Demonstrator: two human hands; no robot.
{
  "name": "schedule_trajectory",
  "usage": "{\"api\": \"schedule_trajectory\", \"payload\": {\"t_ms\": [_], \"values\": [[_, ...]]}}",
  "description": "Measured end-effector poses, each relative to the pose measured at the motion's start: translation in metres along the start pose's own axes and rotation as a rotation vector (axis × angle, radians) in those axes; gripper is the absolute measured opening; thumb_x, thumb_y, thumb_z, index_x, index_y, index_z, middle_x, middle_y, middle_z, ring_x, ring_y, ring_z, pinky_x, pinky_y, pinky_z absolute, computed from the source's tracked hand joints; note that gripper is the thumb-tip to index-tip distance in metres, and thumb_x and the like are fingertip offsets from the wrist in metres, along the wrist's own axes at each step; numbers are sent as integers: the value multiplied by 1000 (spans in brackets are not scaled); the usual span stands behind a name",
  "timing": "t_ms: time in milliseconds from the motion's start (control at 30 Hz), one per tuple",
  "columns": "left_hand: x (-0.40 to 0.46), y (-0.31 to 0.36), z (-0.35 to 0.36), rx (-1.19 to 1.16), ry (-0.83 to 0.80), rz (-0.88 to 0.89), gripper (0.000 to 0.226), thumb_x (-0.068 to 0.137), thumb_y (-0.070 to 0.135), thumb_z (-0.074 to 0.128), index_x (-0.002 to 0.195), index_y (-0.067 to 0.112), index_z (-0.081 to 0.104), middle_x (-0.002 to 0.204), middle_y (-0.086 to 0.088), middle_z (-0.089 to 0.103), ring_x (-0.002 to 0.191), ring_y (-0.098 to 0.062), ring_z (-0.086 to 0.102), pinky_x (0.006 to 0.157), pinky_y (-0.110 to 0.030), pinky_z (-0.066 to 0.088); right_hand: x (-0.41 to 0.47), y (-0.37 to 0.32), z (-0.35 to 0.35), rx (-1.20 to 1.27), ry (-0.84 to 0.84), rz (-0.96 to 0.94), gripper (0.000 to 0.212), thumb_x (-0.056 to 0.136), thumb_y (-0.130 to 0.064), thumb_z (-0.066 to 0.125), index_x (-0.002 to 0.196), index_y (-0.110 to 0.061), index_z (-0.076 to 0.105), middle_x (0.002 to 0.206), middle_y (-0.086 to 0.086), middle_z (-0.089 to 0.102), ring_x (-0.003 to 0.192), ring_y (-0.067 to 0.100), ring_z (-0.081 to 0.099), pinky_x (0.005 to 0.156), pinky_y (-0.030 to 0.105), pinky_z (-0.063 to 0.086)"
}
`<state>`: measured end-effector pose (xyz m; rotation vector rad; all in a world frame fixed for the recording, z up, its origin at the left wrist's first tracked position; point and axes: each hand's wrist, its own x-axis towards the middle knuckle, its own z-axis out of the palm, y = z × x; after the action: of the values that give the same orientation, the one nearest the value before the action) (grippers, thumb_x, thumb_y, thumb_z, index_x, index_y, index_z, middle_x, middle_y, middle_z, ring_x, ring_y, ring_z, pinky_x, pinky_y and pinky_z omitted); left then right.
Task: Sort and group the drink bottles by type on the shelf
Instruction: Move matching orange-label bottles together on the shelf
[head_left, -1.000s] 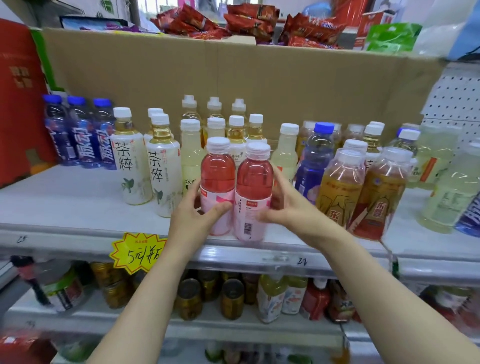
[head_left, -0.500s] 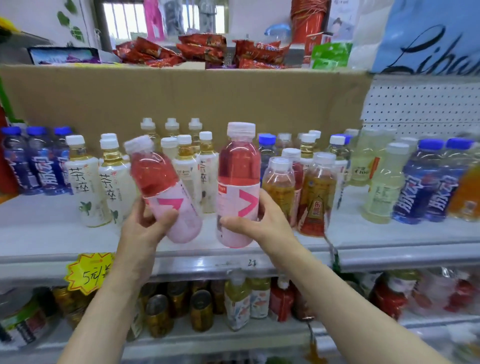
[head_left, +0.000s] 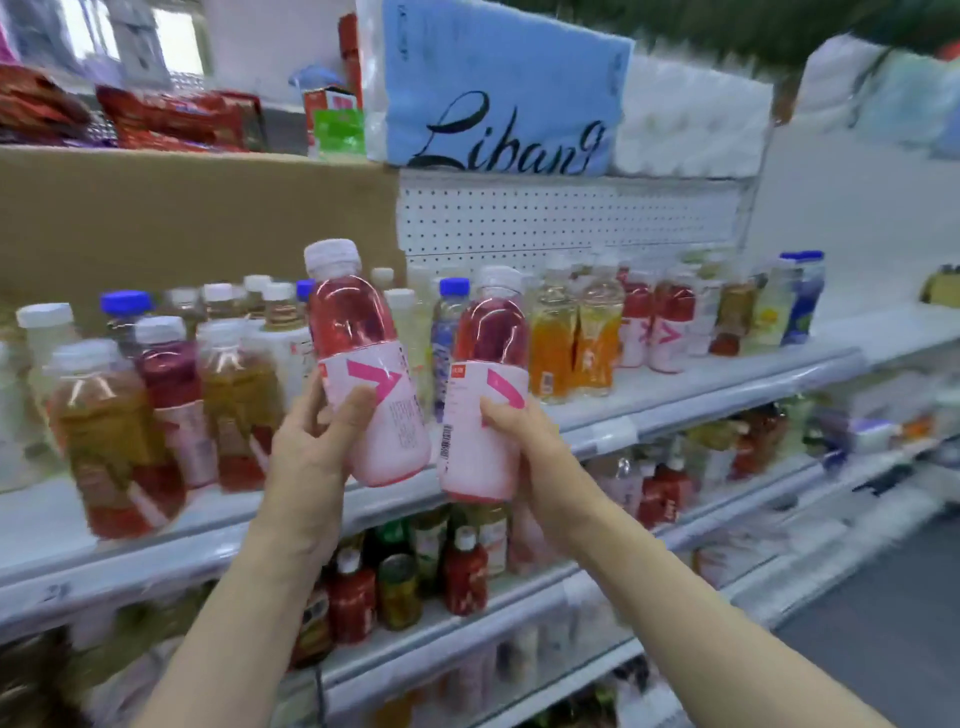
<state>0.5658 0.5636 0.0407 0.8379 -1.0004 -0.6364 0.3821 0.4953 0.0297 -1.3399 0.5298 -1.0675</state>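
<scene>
My left hand (head_left: 311, 457) grips a pink drink bottle (head_left: 363, 358) with a white cap, held up in front of the shelf (head_left: 691, 384) and tilted slightly left. My right hand (head_left: 519, 441) grips a second pink bottle (head_left: 485, 395) of the same kind beside it. Both bottles are off the shelf. Two more pink-labelled bottles (head_left: 657, 322) stand further right on the shelf, next to two orange drink bottles (head_left: 576, 338). Amber tea bottles (head_left: 111, 431) stand at the left front.
Blue-capped bottles (head_left: 449, 322) and pale drinks stand behind the held bottles. A cardboard sheet (head_left: 182, 218) and white pegboard (head_left: 561, 218) back the shelf. Tissue packs (head_left: 493, 104) lie on top. Lower shelves hold cans and small bottles (head_left: 400, 587). The shelf's right end (head_left: 883, 322) holds a few bottles.
Both hands lifted the two pink bottles off the shelf and carried them rightward. The view swung right, bringing the orange and pink bottles into sight.
</scene>
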Motion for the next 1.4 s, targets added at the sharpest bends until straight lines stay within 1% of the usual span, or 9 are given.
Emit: {"api": "schedule_trajectory", "payload": {"t_ms": [167,267,467,667,767,933,1100,1300,1400], "values": [[-5,-59,114,-63,-56,-155,92,41,66,93,117,23,65,101,7,77,89,-9,73,67,-26,60,-24,-15,-124,40,181,30,51,77,-34,65,123,-14,59,113,8,69,101,21,69,86,39,61],[2,-88,171,-80,-81,-244,59,63,43,84,115,19,66,99,3,76,83,-9,72,59,-22,56,-28,-23,-183,-13,262,32,60,80,-36,70,132,-9,57,117,12,70,104,23,70,91,43,59],[49,-149,262,74,-119,-293,65,59,27,94,117,15,65,105,0,76,100,-22,71,82,-41,56,-19,-30,-286,-53,391,-5,54,82,-31,77,130,-14,60,124,11,70,111,23,70,88,35,60],[120,-217,356,146,-148,-297,70,73,2,86,133,14,53,112,-3,72,92,-14,68,57,-22,53,34,-39,-388,-176,431,-19,58,81,-25,84,131,-16,57,115,4,75,105,17,73,81,26,58],[152,-249,393,194,-104,-328,79,70,-1,88,135,18,48,109,0,70,95,-13,67,79,-36,57,69,-48,-436,-267,442,4,69,75,-30,89,134,-22,54,115,3,76,107,21,73,87,36,58],[194,-285,420,265,-11,-389,84,70,4,89,140,17,46,110,6,63,100,-14,61,88,-39,47,122,-56,-493,-338,416,21,87,65,-34,90,140,-32,47,121,3,73,111,20,70,96,45,58],[225,-310,425,311,66,-410,89,63,5,92,139,18,46,122,-4,68,111,-26,65,99,-55,52,163,-47,-523,-368,364,34,90,65,-31,91,142,-31,42,126,0,69,116,14,67,95,32,55],[257,-324,435,351,97,-421,86,69,4,89,140,17,43,118,-5,67,102,-23,65,73,-38,54,215,-41,-545,-421,235,33,65,78,-13,88,125,-39,50,113,-19,64,103,-3,63,83,17,52],[267,-333,438,349,102,-401,83,74,9,87,144,17,44,124,-4,65,99,-16,64,74,-34,53,233,-34,-556,-448,175,24,59,76,-17,90,109,-47,52,114,-16,66,109,8,66,93,29,56]]}}
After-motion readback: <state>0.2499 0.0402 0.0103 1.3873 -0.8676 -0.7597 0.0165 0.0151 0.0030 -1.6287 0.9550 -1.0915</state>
